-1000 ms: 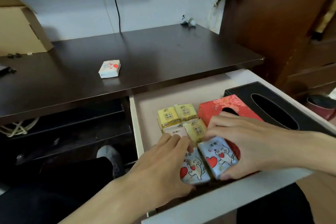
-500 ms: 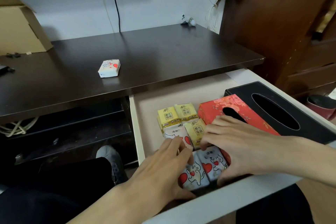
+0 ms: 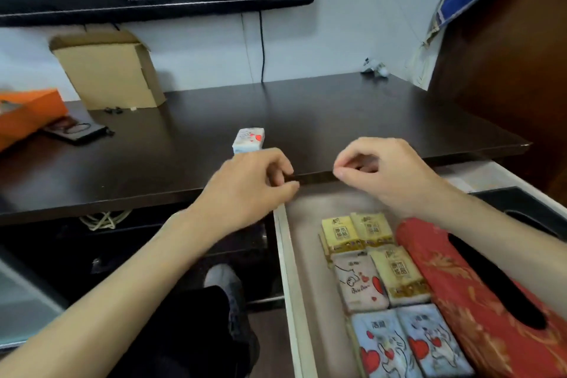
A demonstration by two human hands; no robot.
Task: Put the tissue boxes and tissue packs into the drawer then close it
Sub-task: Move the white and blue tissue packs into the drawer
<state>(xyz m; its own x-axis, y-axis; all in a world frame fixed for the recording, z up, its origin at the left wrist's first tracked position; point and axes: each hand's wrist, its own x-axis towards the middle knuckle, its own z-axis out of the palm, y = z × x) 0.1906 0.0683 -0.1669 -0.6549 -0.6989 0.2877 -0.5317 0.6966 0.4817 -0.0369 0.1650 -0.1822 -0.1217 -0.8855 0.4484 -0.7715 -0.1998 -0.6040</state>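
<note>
both hands lifting out of the drawer

both hands are now hovering above the desk's front edge, no longer pressing the packs. nearest, two glossy blue packs [image 3: 411, 344] with red hearts are lying flat in the pale open drawer [image 3: 285, 255], behind them a white pack [image 3: 359, 281] and three yellow packs [image 3: 372, 232], all touching. a red patterned tissue box [image 3: 460, 291] and a black box [image 3: 521, 202] are sitting alongside. left hand [image 3: 245, 187] and right hand [image 3: 386, 175] are curling loosely, fingers together, holding nothing. one soft rectangular pack [image 3: 248, 139] is resting on the dark smooth desk [image 3: 337, 120], just beyond the left hand. a cardboard box [image 3: 110, 74] is standing farther back.
</note>
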